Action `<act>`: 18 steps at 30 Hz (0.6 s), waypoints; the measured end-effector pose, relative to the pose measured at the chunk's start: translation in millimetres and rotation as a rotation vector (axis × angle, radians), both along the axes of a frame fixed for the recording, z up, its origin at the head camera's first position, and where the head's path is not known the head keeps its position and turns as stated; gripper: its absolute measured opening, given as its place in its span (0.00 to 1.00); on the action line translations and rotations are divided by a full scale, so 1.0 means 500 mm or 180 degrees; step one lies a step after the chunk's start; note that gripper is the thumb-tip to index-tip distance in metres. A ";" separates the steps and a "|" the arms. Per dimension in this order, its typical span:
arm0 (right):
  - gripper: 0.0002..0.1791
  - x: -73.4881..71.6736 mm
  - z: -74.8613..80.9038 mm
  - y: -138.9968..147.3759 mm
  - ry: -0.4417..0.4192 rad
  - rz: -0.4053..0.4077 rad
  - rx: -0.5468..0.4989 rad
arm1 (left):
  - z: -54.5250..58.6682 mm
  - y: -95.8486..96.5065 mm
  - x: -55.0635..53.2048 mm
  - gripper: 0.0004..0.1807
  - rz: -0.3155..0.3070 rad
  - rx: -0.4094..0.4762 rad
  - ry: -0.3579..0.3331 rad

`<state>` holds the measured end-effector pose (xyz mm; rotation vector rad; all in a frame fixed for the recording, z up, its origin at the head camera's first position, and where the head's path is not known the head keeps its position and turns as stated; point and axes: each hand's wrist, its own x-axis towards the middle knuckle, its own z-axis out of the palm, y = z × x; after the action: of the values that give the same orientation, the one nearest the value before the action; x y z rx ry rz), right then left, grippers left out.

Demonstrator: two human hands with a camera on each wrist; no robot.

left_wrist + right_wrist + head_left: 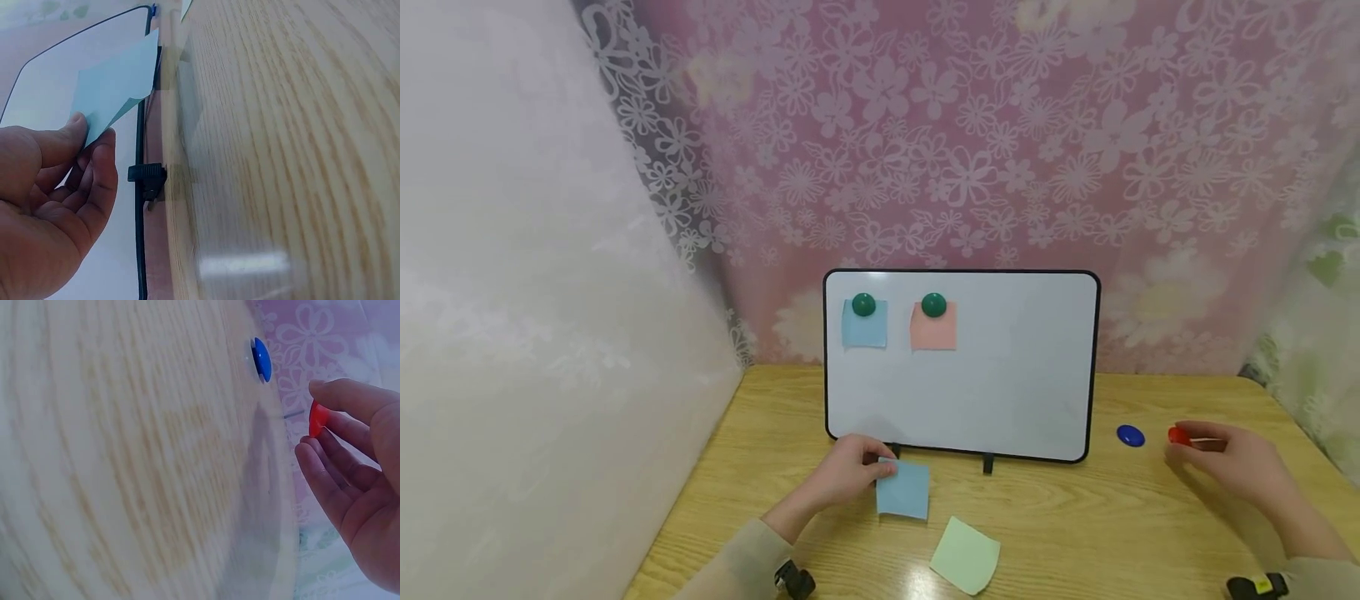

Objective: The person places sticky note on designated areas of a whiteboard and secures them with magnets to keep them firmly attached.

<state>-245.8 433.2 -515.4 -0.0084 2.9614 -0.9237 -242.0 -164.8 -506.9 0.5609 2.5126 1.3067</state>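
Observation:
My left hand point(847, 473) pinches a blue sticky note point(903, 491) by its upper left corner, in front of the whiteboard's lower edge. In the left wrist view the note point(115, 81) tilts up from between thumb and fingers, one edge curling. Over at the right, my right hand point(1240, 460) holds a round red magnet point(1178, 437) between thumb and fingertips, raised over the table in the right wrist view. A blue magnet point(1131, 436) lies on the table to its left. The whiteboard point(1022, 375) carries a blue note point(865, 329) and a pink note point(933, 332), each under a green magnet.
A pale green sticky note point(966, 556) lies on the wooden table point(1075, 517) near the front. Small black feet point(988, 463) hold up the board. Flowered pink cloth point(970, 150) hangs behind, and a white sheet point(550, 250) closes off the left side.

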 end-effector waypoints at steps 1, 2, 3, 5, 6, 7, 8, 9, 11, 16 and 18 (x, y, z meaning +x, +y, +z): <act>0.42 0.001 0.001 0.000 0.0016 -0.0014 0.0015 | 0.001 0.001 0.000 0.07 0.0012 0.0017 -0.0004; 0.42 0.002 0.001 0.000 0.0025 -0.0014 0.0019 | 0.002 0.002 0.000 0.07 0.0019 0.0033 -0.0008; 0.42 0.002 0.001 0.000 0.0032 -0.0021 0.0012 | 0.003 0.004 0.000 0.07 0.0023 0.0052 -0.0013; 0.42 0.003 0.004 -0.001 0.0033 -0.0029 0.0002 | 0.006 0.007 0.001 0.07 0.0030 0.0099 -0.0026; 0.43 0.004 0.006 -0.003 0.0027 -0.0035 -0.0008 | 0.007 0.008 0.001 0.07 0.0038 0.0116 -0.0032; 0.43 0.005 0.008 -0.004 0.0015 -0.0040 -0.0027 | 0.009 0.010 0.001 0.07 0.0049 0.0136 -0.0034; 0.43 0.006 0.011 -0.006 0.0003 -0.0045 -0.0047 | 0.010 0.012 0.000 0.07 0.0058 0.0149 -0.0030; 0.43 0.007 0.013 -0.008 -0.0009 -0.0051 -0.0064 | 0.011 0.014 0.000 0.07 0.0066 0.0168 -0.0033; 0.43 0.009 0.017 -0.012 -0.0001 -0.0061 -0.0071 | 0.012 0.019 -0.001 0.06 0.0082 0.0186 -0.0015; 0.40 0.011 0.023 -0.020 0.0139 -0.0062 -0.0047 | 0.015 0.029 -0.006 0.05 0.0103 0.0212 0.0049; 0.39 0.011 0.027 -0.022 0.0187 -0.0058 -0.0039 | 0.017 0.032 -0.007 0.05 0.0112 0.0228 0.0063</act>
<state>-240.5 422.0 -502.0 -0.0091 3.0144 -0.9602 -245.6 -148.9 -498.4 0.5496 2.5108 1.4154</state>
